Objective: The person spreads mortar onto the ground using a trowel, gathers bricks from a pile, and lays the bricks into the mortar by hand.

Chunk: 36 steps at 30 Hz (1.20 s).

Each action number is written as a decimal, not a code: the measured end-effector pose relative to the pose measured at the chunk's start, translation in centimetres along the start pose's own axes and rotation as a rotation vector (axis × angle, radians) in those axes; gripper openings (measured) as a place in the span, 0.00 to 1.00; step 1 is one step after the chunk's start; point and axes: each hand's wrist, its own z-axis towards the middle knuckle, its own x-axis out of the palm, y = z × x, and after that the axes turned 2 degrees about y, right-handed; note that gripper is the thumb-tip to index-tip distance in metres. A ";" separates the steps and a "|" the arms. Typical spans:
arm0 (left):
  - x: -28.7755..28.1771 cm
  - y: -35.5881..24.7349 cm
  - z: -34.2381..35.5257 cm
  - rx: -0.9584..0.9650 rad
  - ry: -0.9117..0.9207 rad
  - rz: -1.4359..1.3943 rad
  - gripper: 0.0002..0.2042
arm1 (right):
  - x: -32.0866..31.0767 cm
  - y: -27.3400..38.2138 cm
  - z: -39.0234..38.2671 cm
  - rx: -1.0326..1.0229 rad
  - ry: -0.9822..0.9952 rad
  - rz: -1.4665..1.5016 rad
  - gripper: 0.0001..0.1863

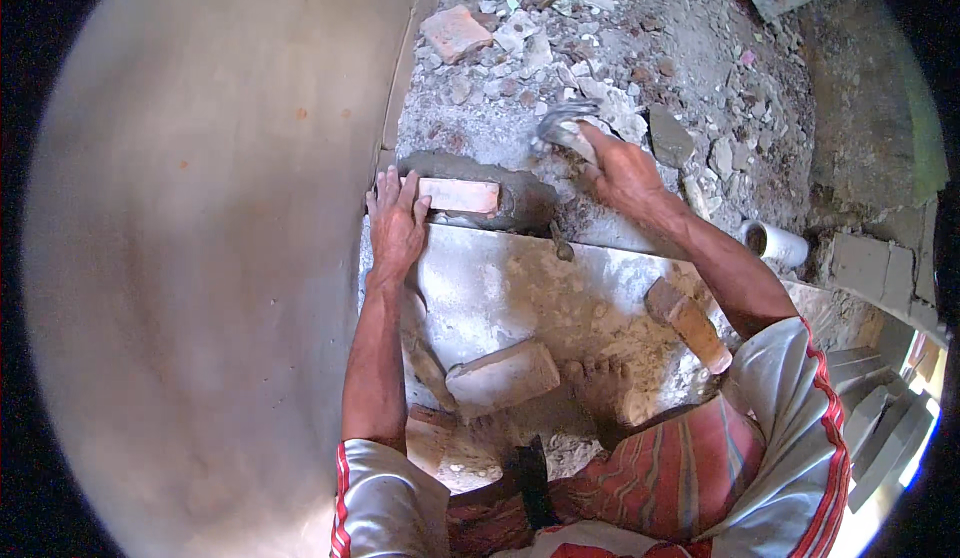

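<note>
A reddish brick (pixel 459 196) lies flat in a bed of wet grey mortar (pixel 520 198), beside the plastered wall (pixel 200 258). My left hand (pixel 396 223) rests on the brick's left end, fingers spread and pressing against it. My right hand (pixel 618 166) is raised just right of the mortar and grips a trowel (pixel 560 126), whose blade is blurred above the rubble.
Two loose bricks (pixel 503 378) (pixel 688 324) lie on the dusty concrete slab (pixel 520 288) near my bare foot (pixel 605 390). Broken brick and rubble (pixel 600 48) cover the ground beyond. A white pipe end (pixel 776 244) sticks out at right.
</note>
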 end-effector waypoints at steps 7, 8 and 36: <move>0.0 -0.1 -0.2 -0.019 0.048 0.013 0.24 | -0.4 -1.3 -0.7 0.201 0.151 0.017 0.33; -0.1 -0.3 -0.2 -0.020 0.031 0.018 0.24 | -0.5 -1.6 -0.8 0.212 0.153 0.015 0.33; 0.1 -2.7 -0.9 0.118 0.034 0.030 0.20 | 0.0 -7.5 -3.7 0.334 0.372 0.223 0.28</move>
